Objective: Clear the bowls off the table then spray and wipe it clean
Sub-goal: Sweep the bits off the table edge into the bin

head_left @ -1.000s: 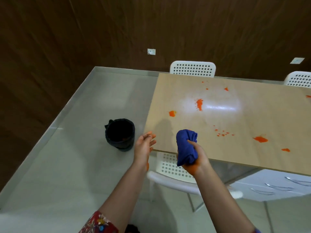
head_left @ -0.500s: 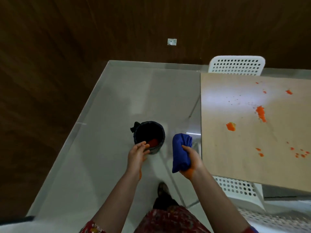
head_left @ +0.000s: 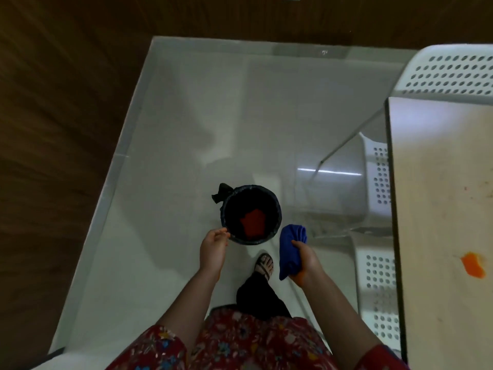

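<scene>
- While the right hand [head_left: 304, 259] grips the blue cloth [head_left: 290, 249] just to the right of the bin [head_left: 278, 209], not over its mouth, the step in hand looks like shedding wiped-up mess into the bin.
- To do it well, the cloth should be carried over the bin's opening before it is loosened or shaken, soiled fold downward, so nothing drops on the floor beside the bin.
- The right hand's fingers are curled tight round the cloth's middle. An orange stain shows at the heel of that hand.
- The left hand [head_left: 213, 249] sits at the bin's near-left rim, fingers drawn loosely together with nothing visible between them. Whether they touch the rim cannot be told.
- The cloth is bunched into a thick, deep-blue roll. Its upper end bulges toward the bin and its lower end hangs below the fist.
- Orange waste [head_left: 253, 222] lies at the bottom of the bin.
- Well to the right of the bin, the desk [head_left: 440, 182] carries an orange smear [head_left: 473, 264], so the wiping is judged unfinished.
</scene>
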